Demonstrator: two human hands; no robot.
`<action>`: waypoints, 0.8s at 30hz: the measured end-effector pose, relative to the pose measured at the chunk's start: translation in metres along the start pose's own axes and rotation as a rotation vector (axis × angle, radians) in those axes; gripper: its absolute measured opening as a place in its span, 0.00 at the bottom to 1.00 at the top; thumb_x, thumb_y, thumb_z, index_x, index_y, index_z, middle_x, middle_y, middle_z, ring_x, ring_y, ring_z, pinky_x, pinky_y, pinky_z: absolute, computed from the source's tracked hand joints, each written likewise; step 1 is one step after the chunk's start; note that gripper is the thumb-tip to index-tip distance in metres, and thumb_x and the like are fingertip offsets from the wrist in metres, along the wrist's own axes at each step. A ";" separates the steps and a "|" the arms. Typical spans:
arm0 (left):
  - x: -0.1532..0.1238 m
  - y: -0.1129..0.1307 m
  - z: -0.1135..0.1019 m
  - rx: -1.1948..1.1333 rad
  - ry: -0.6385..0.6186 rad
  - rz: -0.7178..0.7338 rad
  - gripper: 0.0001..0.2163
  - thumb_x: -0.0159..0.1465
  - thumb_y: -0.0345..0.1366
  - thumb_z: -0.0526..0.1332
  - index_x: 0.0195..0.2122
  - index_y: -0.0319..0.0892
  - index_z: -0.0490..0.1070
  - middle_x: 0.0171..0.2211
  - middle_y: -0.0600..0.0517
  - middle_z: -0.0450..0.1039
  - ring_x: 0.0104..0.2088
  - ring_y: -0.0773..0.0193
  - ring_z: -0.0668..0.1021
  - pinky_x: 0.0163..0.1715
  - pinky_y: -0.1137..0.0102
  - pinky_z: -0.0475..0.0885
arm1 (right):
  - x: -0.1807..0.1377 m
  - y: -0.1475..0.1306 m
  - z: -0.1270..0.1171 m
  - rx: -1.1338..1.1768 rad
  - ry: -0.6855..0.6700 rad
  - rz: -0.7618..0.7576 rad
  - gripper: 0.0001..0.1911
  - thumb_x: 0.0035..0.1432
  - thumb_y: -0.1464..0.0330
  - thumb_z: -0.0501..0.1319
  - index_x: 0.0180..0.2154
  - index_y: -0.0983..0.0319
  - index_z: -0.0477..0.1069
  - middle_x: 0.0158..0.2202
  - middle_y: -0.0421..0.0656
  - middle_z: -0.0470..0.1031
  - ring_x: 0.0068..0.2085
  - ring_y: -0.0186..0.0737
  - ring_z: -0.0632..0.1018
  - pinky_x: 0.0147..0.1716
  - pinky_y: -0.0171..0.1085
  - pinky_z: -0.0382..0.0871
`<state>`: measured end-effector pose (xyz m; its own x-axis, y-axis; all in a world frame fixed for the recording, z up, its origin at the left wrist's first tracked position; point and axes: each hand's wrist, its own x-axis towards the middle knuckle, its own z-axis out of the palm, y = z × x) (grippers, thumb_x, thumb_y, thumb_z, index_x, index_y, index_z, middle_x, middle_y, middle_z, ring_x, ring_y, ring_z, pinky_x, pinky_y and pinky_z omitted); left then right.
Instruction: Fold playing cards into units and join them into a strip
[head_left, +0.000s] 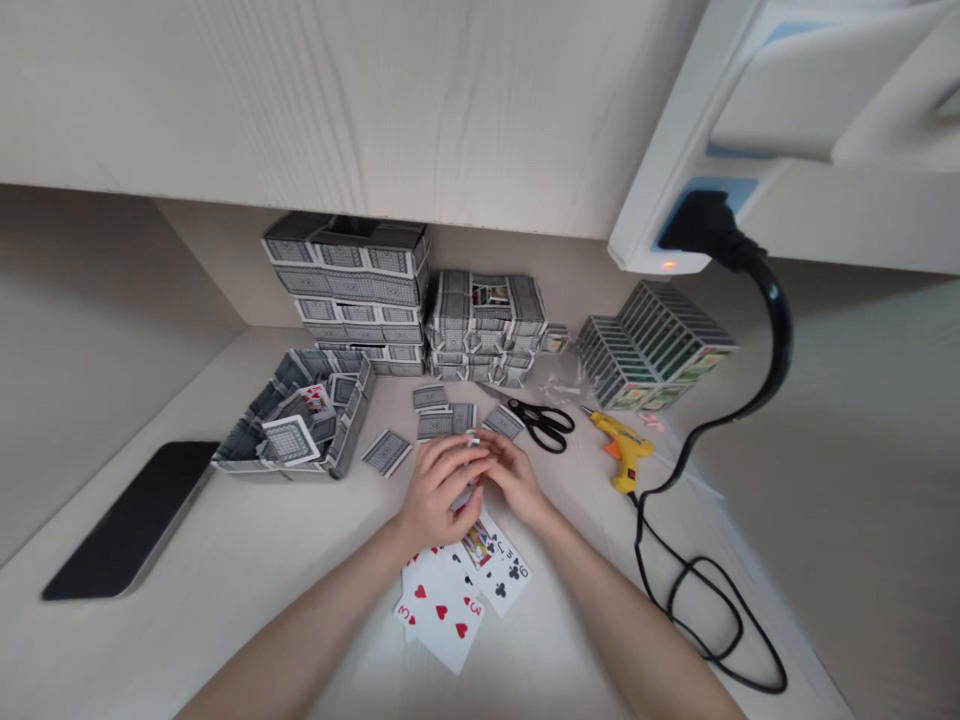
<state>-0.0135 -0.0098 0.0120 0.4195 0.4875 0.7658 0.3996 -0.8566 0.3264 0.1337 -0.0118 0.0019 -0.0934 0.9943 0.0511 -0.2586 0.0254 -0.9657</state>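
Note:
My left hand [442, 487] and my right hand [516, 475] meet over the desk, fingers curled together. Between their fingertips they grip a playing card [474, 441], mostly hidden; only a small whitish bit shows. Under my wrists lies a loose spread of face-up playing cards, with a three of hearts [441, 611] in front and a club card [510, 577] at its right. Just beyond my fingers are several face-down grey-backed cards [435, 424], one of them [386, 453] set apart to the left. Black-handled scissors [546, 424] lie past my right hand.
At left stands an open box made of cards [341, 430], with loose cards inside, beside a black phone-like slab [135, 520]. Stacked card-built boxes [360, 290] [487, 325] line the back. Card packs [652, 350], a yellow glue gun [622, 450] and its black cable [675, 610] occupy the right.

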 end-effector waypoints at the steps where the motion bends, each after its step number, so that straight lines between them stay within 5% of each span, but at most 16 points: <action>1: 0.000 0.002 0.000 0.027 0.002 0.007 0.17 0.55 0.31 0.56 0.47 0.47 0.67 0.43 0.49 0.72 0.50 0.55 0.68 0.48 0.56 0.65 | 0.001 0.001 0.000 -0.003 0.015 -0.015 0.22 0.45 0.61 0.64 0.44 0.59 0.67 0.38 0.43 0.73 0.38 0.41 0.74 0.34 0.38 0.70; 9: 0.000 0.012 -0.001 0.135 -0.059 0.188 0.19 0.54 0.29 0.58 0.48 0.46 0.67 0.41 0.51 0.74 0.46 0.56 0.70 0.48 0.56 0.61 | 0.006 0.010 0.004 0.014 0.230 -0.008 0.23 0.45 0.63 0.65 0.44 0.59 0.65 0.40 0.45 0.71 0.37 0.39 0.74 0.37 0.39 0.70; 16: 0.001 0.011 0.001 0.130 -0.067 0.045 0.21 0.54 0.30 0.58 0.51 0.44 0.65 0.45 0.47 0.72 0.49 0.54 0.68 0.47 0.56 0.62 | 0.008 0.009 0.002 -0.018 0.345 -0.079 0.22 0.46 0.62 0.64 0.44 0.61 0.65 0.39 0.45 0.71 0.39 0.39 0.74 0.39 0.39 0.69; 24: -0.002 0.011 0.002 -0.010 -0.101 0.205 0.22 0.55 0.27 0.54 0.52 0.46 0.63 0.43 0.49 0.73 0.48 0.57 0.71 0.46 0.57 0.65 | 0.007 0.009 0.004 -0.025 0.346 -0.042 0.23 0.46 0.61 0.63 0.45 0.60 0.64 0.39 0.44 0.70 0.32 0.35 0.73 0.32 0.37 0.69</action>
<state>-0.0086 -0.0197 0.0132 0.5708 0.3173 0.7573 0.2902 -0.9408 0.1754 0.1269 -0.0051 -0.0056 0.2494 0.9684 0.0061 -0.2311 0.0656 -0.9707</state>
